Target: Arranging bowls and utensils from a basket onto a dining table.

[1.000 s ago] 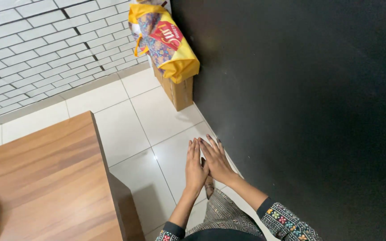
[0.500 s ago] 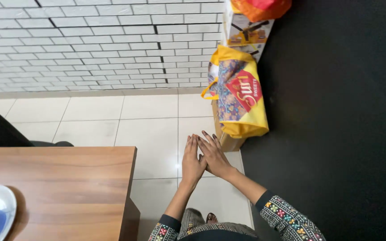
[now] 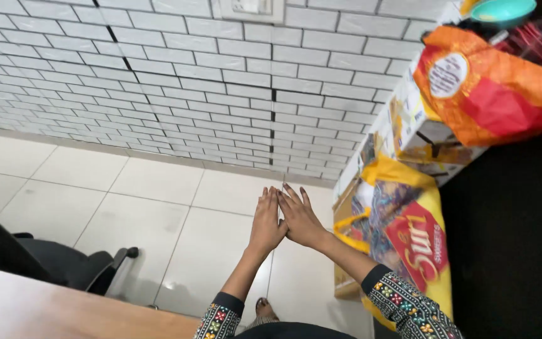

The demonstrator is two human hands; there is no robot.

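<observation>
My left hand (image 3: pixel 266 220) and my right hand (image 3: pixel 300 218) are held out in front of me over the tiled floor (image 3: pixel 158 207), pressed together side by side with fingers stretched forward. Neither hand holds anything. Both forearms wear dark sleeves with coloured embroidered cuffs (image 3: pixel 403 301). Closest to my right hand is a yellow printed bag (image 3: pixel 403 232) standing to its right.
A white brick-tile wall (image 3: pixel 189 94) runs across the back. An orange bag (image 3: pixel 490 88) and boxes (image 3: pixel 409 132) are stacked at the right against a black wall (image 3: pixel 515 251). A black office chair (image 3: pixel 39 260) and a wooden table edge (image 3: pixel 45 307) lie at lower left.
The view has swung up and left, bringing the wall and the orange bag closer into sight. My hands stay pressed together in front of me.
</observation>
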